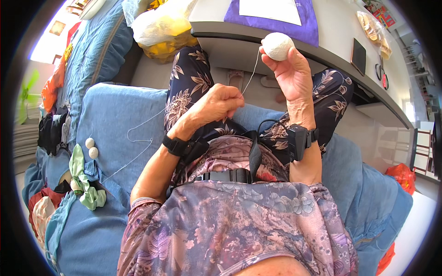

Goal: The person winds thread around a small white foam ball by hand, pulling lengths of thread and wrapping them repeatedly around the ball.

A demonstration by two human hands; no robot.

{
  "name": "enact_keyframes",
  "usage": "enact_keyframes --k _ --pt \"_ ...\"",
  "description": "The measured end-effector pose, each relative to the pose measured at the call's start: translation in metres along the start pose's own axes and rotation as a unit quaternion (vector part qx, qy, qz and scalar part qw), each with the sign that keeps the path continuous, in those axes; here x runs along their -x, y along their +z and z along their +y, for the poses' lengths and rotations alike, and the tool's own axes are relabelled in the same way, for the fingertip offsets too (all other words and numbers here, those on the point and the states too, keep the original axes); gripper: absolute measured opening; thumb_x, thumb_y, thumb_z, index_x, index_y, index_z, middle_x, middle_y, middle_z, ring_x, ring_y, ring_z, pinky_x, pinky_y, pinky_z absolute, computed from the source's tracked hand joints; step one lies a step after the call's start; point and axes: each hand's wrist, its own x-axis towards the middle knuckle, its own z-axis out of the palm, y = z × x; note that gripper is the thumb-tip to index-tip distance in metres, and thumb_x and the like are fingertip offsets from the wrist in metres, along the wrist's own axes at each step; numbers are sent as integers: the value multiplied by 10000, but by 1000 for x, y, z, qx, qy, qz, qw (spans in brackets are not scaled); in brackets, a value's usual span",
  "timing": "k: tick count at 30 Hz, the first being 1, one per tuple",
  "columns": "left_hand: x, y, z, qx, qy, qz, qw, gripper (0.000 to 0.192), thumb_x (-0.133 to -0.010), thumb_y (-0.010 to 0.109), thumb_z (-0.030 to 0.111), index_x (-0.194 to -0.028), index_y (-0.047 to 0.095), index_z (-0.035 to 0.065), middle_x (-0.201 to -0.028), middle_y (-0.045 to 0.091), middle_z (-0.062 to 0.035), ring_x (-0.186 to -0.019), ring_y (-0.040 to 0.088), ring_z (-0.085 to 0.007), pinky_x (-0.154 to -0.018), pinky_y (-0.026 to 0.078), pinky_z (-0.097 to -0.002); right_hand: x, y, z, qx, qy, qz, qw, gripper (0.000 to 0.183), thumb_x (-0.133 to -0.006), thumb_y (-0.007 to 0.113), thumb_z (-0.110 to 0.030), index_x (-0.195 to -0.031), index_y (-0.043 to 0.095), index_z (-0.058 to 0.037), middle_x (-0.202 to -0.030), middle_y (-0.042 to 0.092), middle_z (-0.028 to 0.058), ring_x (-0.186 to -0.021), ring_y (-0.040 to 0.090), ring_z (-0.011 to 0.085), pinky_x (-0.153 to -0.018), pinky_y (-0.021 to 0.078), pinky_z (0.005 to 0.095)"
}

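Note:
My right hand [291,74] is raised in front of me, palm towards me, with its fingers and thumb around a white ball of wound thread [278,46]. A strand of white thread [252,74] hangs from the ball's left side down to my left hand [228,101], which is closed on it over my lap. More thread [140,140] lies in loose bends across the blue sofa cover to my left and runs towards some small cloths. Two small white balls [91,148] rest there, one behind the other.
Ahead stands a table [340,38] with a purple sheet [310,29], white paper [271,10], a phone [358,57] and scissors [382,74]. Plastic bags [165,29] sit beyond my left knee. Green and blue cloths [83,169] lie left. Black straps circle both wrists.

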Motion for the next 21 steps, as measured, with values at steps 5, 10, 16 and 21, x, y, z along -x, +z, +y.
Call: enact_keyframes --k 5,10,16,21 --pt "22 -5 15 3 18 56 998 209 -892 586 164 -784 629 -9 -557 505 21 -478 425 -31 -437 328 -198 -4 -3 1 -25 5 17 1000 503 -862 682 -274 -1188 528 77 -1145 608 220 -1062 604 370 -887 546 413" --pt "37 -7 14 15 37 65 997 202 -904 581 149 -781 621 -6 -557 489 30 -497 414 -29 -444 324 -201 -8 14 7 -13 8 16 1000 442 -868 677 -270 -1149 567 53 -1101 633 175 -1022 623 324 -866 551 405" --pt "51 -9 4 -100 76 103 987 191 -936 564 137 -849 631 -20 -578 482 8 -527 432 -57 -484 346 -227 -11 35 23 6 19 57 998 394 -871 680 -260 -1127 561 15 -1061 643 109 -995 626 237 -887 518 451" --pt "66 -5 9 -214 137 166 953 117 -895 591 87 -846 612 -17 -629 545 -103 -549 526 -211 -532 422 -294 -12 36 40 23 42 57 997 395 -858 700 -220 -1128 537 17 -1070 620 114 -996 623 237 -869 532 444"
